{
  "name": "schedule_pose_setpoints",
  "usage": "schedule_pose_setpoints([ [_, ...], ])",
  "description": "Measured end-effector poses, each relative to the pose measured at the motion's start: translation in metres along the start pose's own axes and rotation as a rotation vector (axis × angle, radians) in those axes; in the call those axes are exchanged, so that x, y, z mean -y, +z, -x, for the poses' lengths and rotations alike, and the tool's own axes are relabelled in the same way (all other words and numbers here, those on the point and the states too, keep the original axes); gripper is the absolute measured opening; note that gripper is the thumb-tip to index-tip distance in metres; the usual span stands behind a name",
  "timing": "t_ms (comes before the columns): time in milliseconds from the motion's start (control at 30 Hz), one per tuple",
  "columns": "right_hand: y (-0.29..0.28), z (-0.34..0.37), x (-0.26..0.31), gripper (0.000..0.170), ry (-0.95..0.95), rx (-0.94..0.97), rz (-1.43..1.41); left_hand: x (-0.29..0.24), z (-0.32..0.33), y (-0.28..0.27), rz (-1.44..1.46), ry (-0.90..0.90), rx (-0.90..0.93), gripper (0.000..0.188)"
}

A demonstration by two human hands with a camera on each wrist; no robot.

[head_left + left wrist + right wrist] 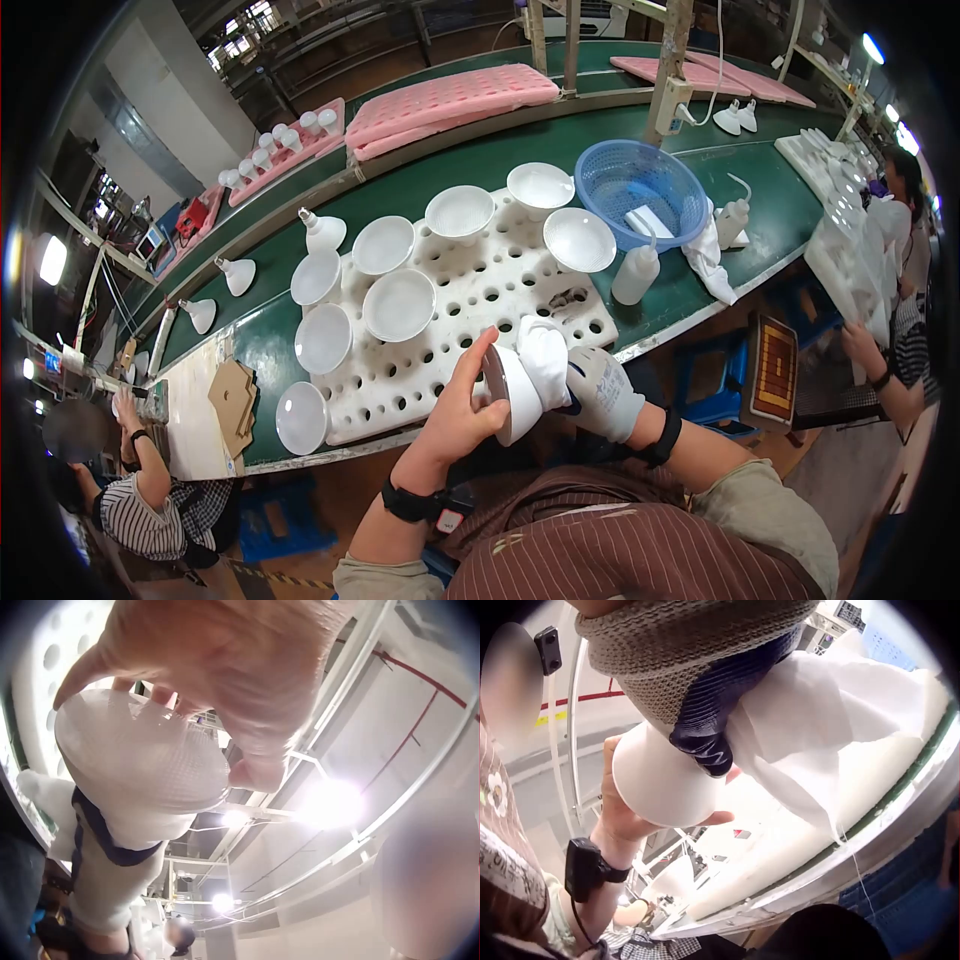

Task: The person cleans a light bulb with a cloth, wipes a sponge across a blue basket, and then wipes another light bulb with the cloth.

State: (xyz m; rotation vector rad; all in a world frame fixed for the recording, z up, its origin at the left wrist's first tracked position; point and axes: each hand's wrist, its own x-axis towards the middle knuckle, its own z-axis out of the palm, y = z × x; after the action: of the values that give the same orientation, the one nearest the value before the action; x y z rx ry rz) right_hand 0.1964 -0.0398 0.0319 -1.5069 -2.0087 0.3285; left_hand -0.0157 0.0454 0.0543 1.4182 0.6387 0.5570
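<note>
My bare left hand (455, 415) grips a white reflector lamp bulb (523, 402) by the rim of its wide face, thumb on one side and fingers on the other. That ribbed, translucent face (135, 750) turns toward the palm in the left wrist view. My right hand (607, 396), in a grey glove with a dark coated palm, pinches a white cloth (543, 358) against the bulb's tapering back. In the right wrist view the gloved thumb presses on the smooth white body (664, 780), and the cloth hangs loosely to the right. The bulb's base is hidden by glove and cloth.
A white foam tray (470, 350) with holes carries several face-up bulbs (400, 305). Several more bulbs (236, 275) lie on the green bench beyond. Right of the tray are a blue basket (600, 170) and a squeeze bottle (636, 277). Other people sit left and right.
</note>
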Motion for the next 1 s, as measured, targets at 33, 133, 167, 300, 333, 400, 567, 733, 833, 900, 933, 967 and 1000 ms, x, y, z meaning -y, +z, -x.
schedule_pose_setpoints([
  [33,-0.001,0.002,0.000,0.034,-0.007,0.012,0.109,0.001,0.000,0.000,0.040,-0.068,-0.008,0.091],
  [133,0.002,0.006,-0.001,0.038,-0.083,-0.088,0.199,-0.003,0.001,0.008,0.115,-0.145,-0.044,0.091],
  [167,0.003,0.003,-0.002,0.038,-0.085,-0.089,0.202,-0.005,0.001,0.010,0.152,-0.153,-0.076,0.090],
  [300,-0.002,-0.003,-0.005,0.045,0.103,0.086,-0.275,0.000,0.007,0.008,-0.360,0.132,-0.030,0.089],
  [333,-0.005,-0.002,-0.005,0.048,0.182,0.205,-0.508,-0.002,0.008,0.007,-0.370,0.166,0.007,0.088],
  [400,-0.007,-0.003,-0.001,0.045,0.167,0.193,-0.390,-0.001,0.009,0.006,-0.377,0.198,0.039,0.087],
  [567,0.005,0.000,-0.002,0.037,-0.071,0.006,-0.027,0.005,0.004,0.003,0.083,0.054,-0.031,0.088],
  [733,0.005,0.006,-0.004,0.036,-0.115,-0.013,0.279,0.005,0.002,0.005,0.281,-0.154,-0.057,0.088],
  [833,0.008,-0.001,-0.006,0.040,0.010,0.031,0.023,0.008,0.005,0.009,0.036,-0.091,-0.090,0.087],
  [900,0.005,0.000,-0.014,0.042,0.086,0.161,-0.217,0.010,0.007,0.011,-0.253,0.036,-0.087,0.086],
  [933,0.004,-0.001,-0.017,0.044,0.153,0.295,-0.461,0.009,0.007,0.012,-0.285,0.099,-0.044,0.085],
  [967,0.003,-0.002,-0.016,0.044,0.149,0.296,-0.460,0.008,0.008,0.011,-0.316,0.164,-0.005,0.085],
  [1000,0.001,-0.002,-0.011,0.043,0.155,0.253,-0.361,0.010,0.008,0.008,-0.288,0.189,0.011,0.082],
])
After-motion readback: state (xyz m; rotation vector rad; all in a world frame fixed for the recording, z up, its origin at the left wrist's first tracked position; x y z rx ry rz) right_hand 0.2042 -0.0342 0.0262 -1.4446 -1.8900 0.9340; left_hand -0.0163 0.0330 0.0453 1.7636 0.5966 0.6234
